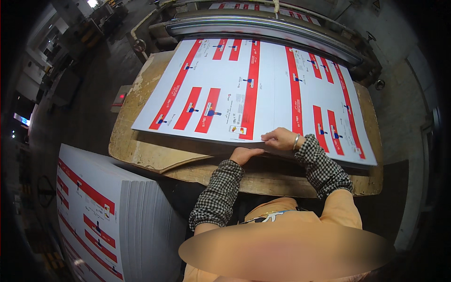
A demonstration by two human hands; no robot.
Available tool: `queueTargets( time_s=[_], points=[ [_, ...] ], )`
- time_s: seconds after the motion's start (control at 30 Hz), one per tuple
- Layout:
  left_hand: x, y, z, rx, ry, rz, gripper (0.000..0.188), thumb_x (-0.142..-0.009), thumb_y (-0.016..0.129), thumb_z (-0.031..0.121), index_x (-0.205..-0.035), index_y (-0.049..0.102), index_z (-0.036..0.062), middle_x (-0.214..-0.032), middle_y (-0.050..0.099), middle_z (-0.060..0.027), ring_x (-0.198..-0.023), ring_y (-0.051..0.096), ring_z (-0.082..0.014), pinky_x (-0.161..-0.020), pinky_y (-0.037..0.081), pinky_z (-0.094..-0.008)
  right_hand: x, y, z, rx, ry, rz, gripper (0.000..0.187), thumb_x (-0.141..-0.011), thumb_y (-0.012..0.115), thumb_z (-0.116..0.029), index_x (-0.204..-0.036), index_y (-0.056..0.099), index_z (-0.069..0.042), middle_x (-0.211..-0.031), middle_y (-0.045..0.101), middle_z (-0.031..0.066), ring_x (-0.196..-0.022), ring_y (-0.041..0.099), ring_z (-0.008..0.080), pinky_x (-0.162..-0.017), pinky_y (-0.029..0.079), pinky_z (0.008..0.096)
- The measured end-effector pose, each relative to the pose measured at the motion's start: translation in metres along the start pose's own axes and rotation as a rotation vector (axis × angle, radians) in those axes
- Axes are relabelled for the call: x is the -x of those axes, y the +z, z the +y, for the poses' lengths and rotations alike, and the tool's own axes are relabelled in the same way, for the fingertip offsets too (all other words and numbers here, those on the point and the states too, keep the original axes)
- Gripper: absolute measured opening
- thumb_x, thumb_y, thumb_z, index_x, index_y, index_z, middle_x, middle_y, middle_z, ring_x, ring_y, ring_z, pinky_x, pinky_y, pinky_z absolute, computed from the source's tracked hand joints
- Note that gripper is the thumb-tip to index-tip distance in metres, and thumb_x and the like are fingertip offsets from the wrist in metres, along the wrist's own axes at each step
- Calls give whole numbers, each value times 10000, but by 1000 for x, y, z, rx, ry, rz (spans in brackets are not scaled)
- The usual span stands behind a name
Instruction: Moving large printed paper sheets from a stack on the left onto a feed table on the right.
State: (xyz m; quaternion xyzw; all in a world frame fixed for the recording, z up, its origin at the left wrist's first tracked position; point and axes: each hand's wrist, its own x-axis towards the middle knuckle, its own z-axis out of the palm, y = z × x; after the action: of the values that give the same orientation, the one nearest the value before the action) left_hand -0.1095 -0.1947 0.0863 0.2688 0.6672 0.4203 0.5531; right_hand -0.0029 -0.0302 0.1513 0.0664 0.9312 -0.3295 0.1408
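Note:
A large white printed sheet (221,94) with red bands and small blue figures lies before me, its far edge at a metal roller. My right hand (282,139), with a bracelet at the wrist, pinches the sheet's near edge; its fingers are bent and closed. Just left of it and lower, my left hand (246,154) is against the same edge, with the thumb pointing right. The other fingers of the left hand are hidden, so its grip does not show. Checked sleeve covers wrap both forearms.
A worn wooden board (141,152) lies under the sheet. Beyond it, a long metal roller (263,30) spans the machine. At the lower left stands a tall stack of similar printed sheets (141,211). A small box with a red light (122,96) sits beside the board.

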Motion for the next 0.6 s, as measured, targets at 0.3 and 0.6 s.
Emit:
queueTargets(
  time_s=[0.3,0.6],
  points=[
    [-10,1,-14,216,232,-15,350,-691,684,147,-970,570,-31,-912,605,-93,-847,560,-170,-778,439,-269,-45,-3,30,51,220,244,354,-744,573,-253,-1017,584,-27,-992,591,162,-922,566,273,-818,432,316],
    [-10,2,-14,373,347,-67,412,-678,683,69,-1043,526,-41,-1000,577,-107,-921,548,-192,-807,434,-276,-15,23,19,268,46,-51,874,-618,683,-412,-1279,285,0,-1330,206,263,-1260,175,344,-1016,216,355]
  ],
)
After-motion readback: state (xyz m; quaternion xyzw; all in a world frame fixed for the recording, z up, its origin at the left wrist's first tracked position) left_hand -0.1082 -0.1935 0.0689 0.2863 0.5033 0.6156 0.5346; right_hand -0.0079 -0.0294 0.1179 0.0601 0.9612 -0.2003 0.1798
